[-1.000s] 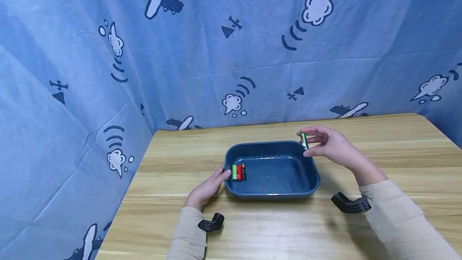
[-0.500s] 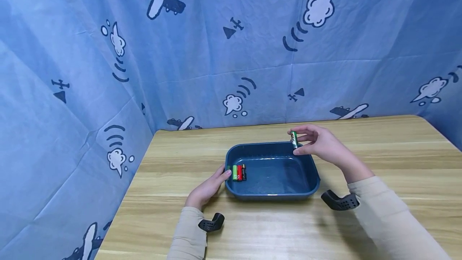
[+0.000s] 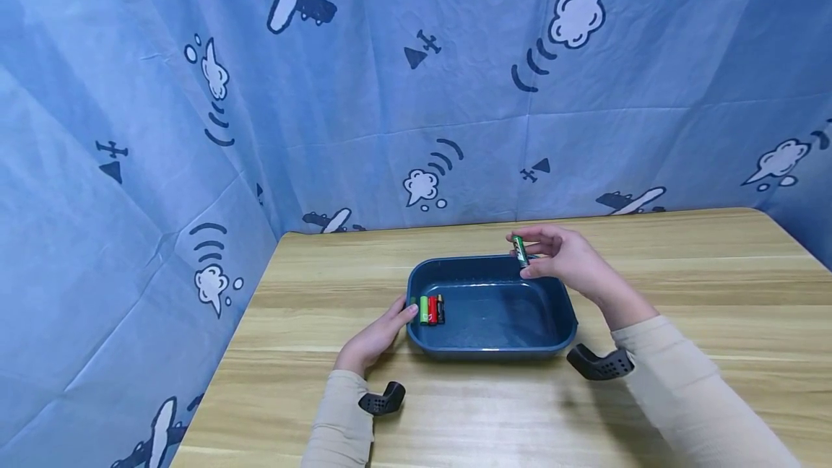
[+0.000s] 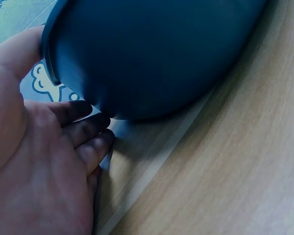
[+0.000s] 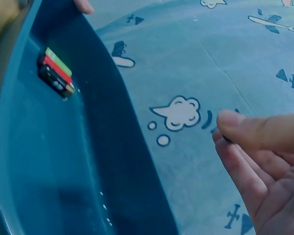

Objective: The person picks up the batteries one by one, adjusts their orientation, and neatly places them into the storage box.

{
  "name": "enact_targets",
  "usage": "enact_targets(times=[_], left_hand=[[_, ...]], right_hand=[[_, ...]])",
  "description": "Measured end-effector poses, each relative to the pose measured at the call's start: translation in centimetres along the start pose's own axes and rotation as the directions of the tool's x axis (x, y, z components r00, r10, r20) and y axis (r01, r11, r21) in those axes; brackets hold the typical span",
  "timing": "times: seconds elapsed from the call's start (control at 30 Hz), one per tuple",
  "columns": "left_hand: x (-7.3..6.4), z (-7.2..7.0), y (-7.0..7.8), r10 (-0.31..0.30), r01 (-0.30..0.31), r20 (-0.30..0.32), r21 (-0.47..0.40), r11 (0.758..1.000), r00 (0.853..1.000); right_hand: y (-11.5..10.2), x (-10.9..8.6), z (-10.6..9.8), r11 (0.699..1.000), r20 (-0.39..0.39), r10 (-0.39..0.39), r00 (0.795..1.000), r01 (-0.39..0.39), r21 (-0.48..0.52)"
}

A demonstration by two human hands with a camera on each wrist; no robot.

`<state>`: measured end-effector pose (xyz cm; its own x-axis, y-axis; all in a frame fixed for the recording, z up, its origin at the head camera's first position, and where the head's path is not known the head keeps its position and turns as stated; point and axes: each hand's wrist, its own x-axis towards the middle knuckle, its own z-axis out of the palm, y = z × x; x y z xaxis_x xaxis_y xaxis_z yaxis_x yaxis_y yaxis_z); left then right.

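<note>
From afar I watch the right hand [image 3: 564, 258] pinch a tilted green battery [image 3: 521, 251], which a slackened pinch could drop, while the left hand [image 3: 377, 338] grips the bin [image 3: 484, 354] between both hands.

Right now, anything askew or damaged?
Nothing stands out. Inside the dark blue rectangular plastic bin, the lime cylindrical battery, red cylindrical battery and black cylindrical battery lie neatly side by side. The right hand pinches a tilted green cylindrical battery. Fine damage is too small to tell.
</note>
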<state>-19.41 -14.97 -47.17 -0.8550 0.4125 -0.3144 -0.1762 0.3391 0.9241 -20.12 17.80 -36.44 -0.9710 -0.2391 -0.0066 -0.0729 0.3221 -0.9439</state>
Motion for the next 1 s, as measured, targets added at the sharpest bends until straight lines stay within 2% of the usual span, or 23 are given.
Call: enact_targets(times=[0.2, 0.4, 0.67, 1.0], left_hand=[[0.1, -0.1, -0.1, 0.000, 0.000, 0.004, -0.010, 1.000, 1.000], [0.0, -0.1, -0.1, -0.013, 0.013, -0.004, -0.014, 1.000, 1.000], [-0.1, 0.0, 0.2, -0.017, 0.017, -0.007, -0.015, 1.000, 1.000], [0.0, -0.1, 0.0, -0.017, 0.017, -0.011, -0.009, 1.000, 1.000]], right_hand=[[0.1, 0.6, 1.0, 0.996, -0.019, 0.030, 0.999, -0.028, 0.086], [0.2, 1.0, 1.8, 0.992, -0.016, 0.039, 0.999, -0.037, 0.125], [0.2, 1.7, 2.8, 0.993, -0.043, 0.074, 0.996, -0.070, 0.100], [0.2, 2.4, 3.8, 0.990, -0.040, 0.100, 0.994, -0.095, 0.106]])
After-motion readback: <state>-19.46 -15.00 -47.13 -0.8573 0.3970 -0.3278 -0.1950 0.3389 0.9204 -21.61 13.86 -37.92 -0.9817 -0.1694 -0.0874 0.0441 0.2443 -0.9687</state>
